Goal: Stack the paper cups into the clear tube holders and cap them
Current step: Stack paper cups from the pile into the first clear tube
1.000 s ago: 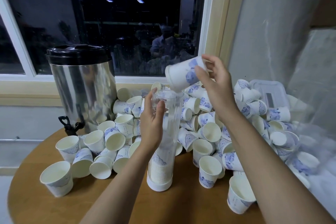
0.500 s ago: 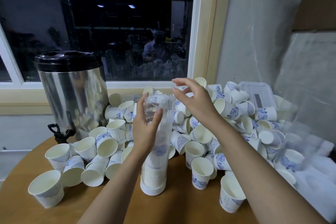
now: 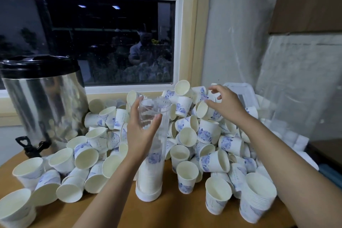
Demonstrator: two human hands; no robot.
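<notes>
Holds the clear tube (image 3: 161, 109) upright on the table (image 3: 166, 213) at centre, the left hand (image 3: 142, 135) curled round its upper part and a stack of cups (image 3: 149, 177) filling its lower half, and poises the right hand (image 3: 224, 104), fingers spread, gripping nothing, over the far-right cup pile (image 3: 203, 135).

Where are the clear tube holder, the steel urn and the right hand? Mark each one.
clear tube holder (image 3: 160, 144): head view, on its clear wall, about halfway up.
steel urn (image 3: 44, 109): head view, on its shiny body.
right hand (image 3: 226, 104): head view, on the back of the hand.
</notes>
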